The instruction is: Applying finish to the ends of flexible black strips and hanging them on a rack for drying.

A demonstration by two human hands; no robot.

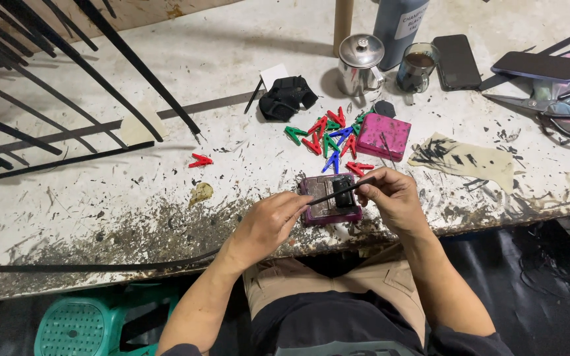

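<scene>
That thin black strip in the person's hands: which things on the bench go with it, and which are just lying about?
In hand:
left hand
right hand
thin black strip
open pink box beneath it

Lying about:
coloured clips
pink box
metal pot
glass of dark drink
two phones
scissors
black cloth

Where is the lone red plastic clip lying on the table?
In the head view, the lone red plastic clip lies left of centre on the stained white table, apart from the pile of coloured clips.
</scene>
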